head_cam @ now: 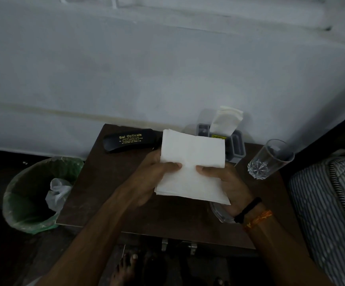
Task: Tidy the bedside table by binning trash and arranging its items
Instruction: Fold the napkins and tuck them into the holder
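Bedside table [113,205], dark brown wood, stands against the pale wall and serves as the landmark. To the left of the table, on the floor, is a bin [31,195] lined with a green bag, and a crumpled clear plastic bag [58,193] lies at its rim beside the table edge. At the back left of the table lies a black spectacle case [126,140] (gold letters read "Sai Opticals"). Above the middle of the table, the left hand [153,176] and the right hand [227,186] hold together a stack of white napkins [192,164]; each thumb presses on top, with the fingers curled under the stack. At the back of the table, right of the case, a grey holder [236,147] keeps more napkins upright. Under the right wrist a clear plastic thing [221,215] shows partly. At the right edge of the table stands a drinking glass [270,159], and beyond the table is a striped mattress [332,203]
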A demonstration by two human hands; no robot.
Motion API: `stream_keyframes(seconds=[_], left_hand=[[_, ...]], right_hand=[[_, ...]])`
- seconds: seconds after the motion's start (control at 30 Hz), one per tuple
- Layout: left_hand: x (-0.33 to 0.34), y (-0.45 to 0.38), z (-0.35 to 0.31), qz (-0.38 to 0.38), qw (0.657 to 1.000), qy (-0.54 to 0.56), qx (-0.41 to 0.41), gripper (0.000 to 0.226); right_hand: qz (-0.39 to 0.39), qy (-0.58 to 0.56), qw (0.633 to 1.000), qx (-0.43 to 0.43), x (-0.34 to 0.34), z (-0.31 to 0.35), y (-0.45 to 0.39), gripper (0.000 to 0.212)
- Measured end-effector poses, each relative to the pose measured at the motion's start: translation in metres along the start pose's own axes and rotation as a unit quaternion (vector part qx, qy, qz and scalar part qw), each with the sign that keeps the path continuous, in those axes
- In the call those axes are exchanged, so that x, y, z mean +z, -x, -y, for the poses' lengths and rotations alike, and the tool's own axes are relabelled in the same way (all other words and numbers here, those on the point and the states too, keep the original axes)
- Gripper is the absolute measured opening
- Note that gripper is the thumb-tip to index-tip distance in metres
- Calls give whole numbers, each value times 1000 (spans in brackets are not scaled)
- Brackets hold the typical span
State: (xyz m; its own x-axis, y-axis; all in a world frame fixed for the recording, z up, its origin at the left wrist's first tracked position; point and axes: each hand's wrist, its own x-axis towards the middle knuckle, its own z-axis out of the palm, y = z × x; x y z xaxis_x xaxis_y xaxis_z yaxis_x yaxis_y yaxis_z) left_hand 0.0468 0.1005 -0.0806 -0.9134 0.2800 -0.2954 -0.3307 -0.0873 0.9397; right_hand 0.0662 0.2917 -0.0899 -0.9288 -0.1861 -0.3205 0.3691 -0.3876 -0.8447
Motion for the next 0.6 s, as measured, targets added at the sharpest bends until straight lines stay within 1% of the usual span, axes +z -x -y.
stream_keyframes(seconds=[0.1, 0.17, 0.23, 0.27, 0.33, 0.37, 0.43, 0.57, 0.6], left_hand=[[1, 1, 0, -8, 1000, 16, 1, 37], [1, 1, -2, -7, 999, 45, 2, 38], [-1, 1, -4, -10, 996, 87, -4, 39], [-1, 1, -5, -12, 994, 106, -6, 36], [-1, 2, -6, -11, 994, 107, -2, 26], [-1, 2, -6, -8, 995, 99, 3, 26], [1, 3, -7, -7, 995, 95, 5, 34], [2, 6, -12, 5, 997, 80, 6, 37], [2, 7, -13, 8, 997, 78, 5, 37]], right_hand=[[32, -54, 998, 12, 0, 5, 3, 44], [31, -66, 997, 16, -3, 7, 0, 48], [2, -52, 998, 18, -7, 8, -3, 52], [-15, -51, 998, 20, -9, 8, -5, 50], [-23, -61, 998, 22, -10, 8, -3, 39], [-12, -59, 998, 20, -9, 10, 0, 30], [19, -50, 998, 27, -8, 15, 5, 15], [31, -45, 997, 49, -17, 19, 7, 8], [32, -42, 998, 47, -20, 20, 6, 9]])
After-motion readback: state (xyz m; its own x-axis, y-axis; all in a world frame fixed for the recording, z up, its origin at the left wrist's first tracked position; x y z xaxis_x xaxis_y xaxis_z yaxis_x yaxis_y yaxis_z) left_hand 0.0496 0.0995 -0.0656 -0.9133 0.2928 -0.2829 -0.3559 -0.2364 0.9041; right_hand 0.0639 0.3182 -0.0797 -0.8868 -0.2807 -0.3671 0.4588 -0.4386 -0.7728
